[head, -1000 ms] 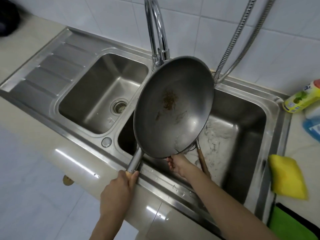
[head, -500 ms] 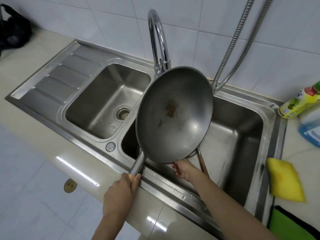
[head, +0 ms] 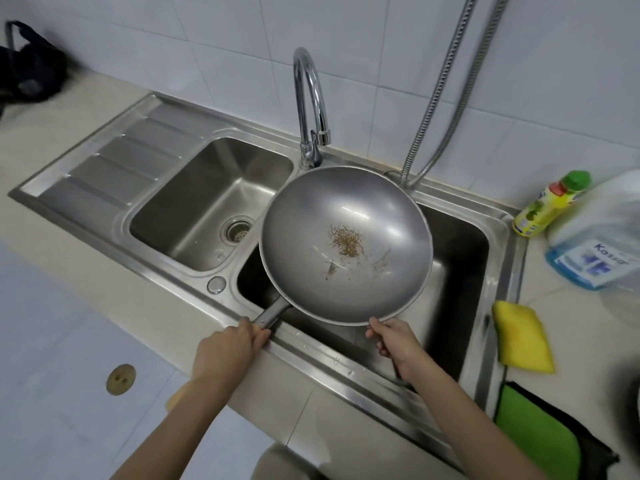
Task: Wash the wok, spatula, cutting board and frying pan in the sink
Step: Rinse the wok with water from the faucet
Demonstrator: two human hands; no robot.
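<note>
A grey steel wok (head: 346, 216) with a brown patch of residue at its centre hangs over the right basin of the double sink (head: 498, 244), its opening facing up toward me. My left hand (head: 227, 351) grips the wok's handle at the sink's front rim. My right hand (head: 394, 344) holds the wok's near rim with curled fingers. The curved tap (head: 310, 105) stands behind the wok, its spout toward the wok's far edge. The spatula, cutting board and frying pan are not in view.
The left basin (head: 194, 209) has a drain strainer, with a ribbed drainboard (head: 114, 161) beside it. A yellow sponge (head: 523, 336), a green cloth (head: 540, 434), a yellow detergent bottle (head: 547, 206) and a blue-liquid bottle (head: 595, 251) sit on the right counter. A metal hose (head: 436, 95) hangs on the wall.
The wok has tipped from steeply tilted to nearly level and sits lower over the right basin. My right hand has moved along the rim to the right. The wooden-handled tool seen behind it is hidden now.
</note>
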